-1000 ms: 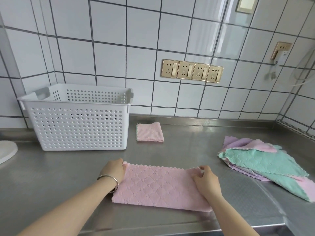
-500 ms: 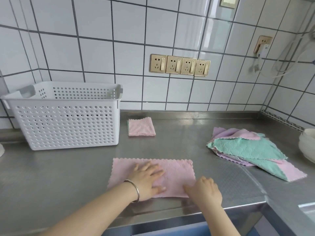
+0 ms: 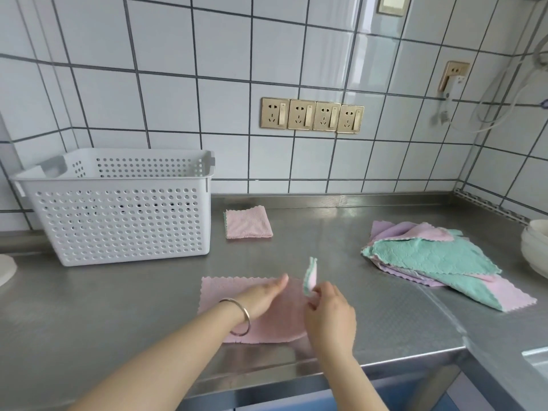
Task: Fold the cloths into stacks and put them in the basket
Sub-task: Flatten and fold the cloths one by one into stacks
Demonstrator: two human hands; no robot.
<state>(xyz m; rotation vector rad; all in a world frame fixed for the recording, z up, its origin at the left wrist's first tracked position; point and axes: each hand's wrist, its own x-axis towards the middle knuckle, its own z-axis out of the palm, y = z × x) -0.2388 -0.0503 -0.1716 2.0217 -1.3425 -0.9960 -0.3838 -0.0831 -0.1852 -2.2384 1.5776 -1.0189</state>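
Observation:
A pink cloth (image 3: 225,295), folded once into a strip, lies on the steel counter in front of me. My left hand (image 3: 261,295) rests flat on its middle, fingers together. My right hand (image 3: 329,312) pinches the cloth's right end and holds it lifted upright, so its green underside edge shows. A small folded pink cloth (image 3: 247,223) lies near the back wall. The white perforated basket (image 3: 118,221) stands at the left. A loose pile of green, pink and purple cloths (image 3: 430,256) sits at the right.
The counter's front edge (image 3: 296,372) runs just below my hands. White bowls (image 3: 536,247) stand at the far right, a white round object (image 3: 6,268) at the far left. A sink corner (image 3: 536,360) shows at bottom right. Sockets line the tiled wall.
My left hand turned and stayed pressed on the cloth's middle. My right hand took the right end and raised it off the counter.

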